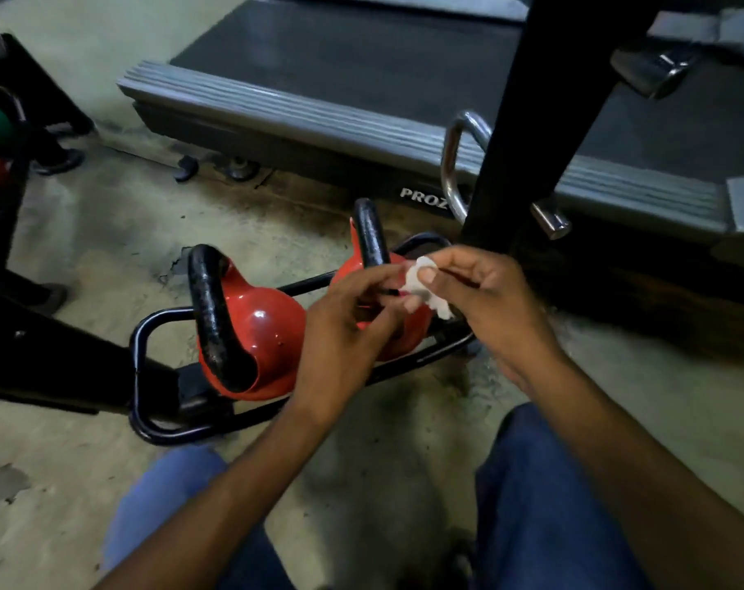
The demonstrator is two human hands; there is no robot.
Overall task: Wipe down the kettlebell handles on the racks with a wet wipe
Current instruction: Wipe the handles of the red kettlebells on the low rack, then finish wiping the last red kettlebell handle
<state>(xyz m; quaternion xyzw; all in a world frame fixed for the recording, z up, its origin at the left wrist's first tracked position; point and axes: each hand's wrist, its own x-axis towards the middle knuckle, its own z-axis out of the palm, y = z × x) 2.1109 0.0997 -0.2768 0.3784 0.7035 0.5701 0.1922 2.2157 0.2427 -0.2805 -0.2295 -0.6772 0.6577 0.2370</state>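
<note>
1. Pinched the wet wipe (419,287) with both hands: right hand (485,300) clamping it under the thumb against curled fingers, left hand (344,330) nipping its near-left edge with the fingertips.
2. Held the small, crumpled white wipe up off the rack (138,347), right at the meeting point of the two grips.
3. Spotted the far kettlebell (404,338), red, directly beneath and behind the grip, with its black handle (368,232) rising just beyond and left of the pinch.
4. Could not tell whether the wipe touched that handle or the bell.
5. Found the near kettlebell (268,330) left of the grip, beside the left wrist, with its own handle (213,308) further left, well apart from the wipe.
6. Seated both bells in the low black tube rack, under the hands.
7. Picked out a treadmill (340,70) deck beyond the grip and blue-jeaned knees (545,504) on the near side.
</note>
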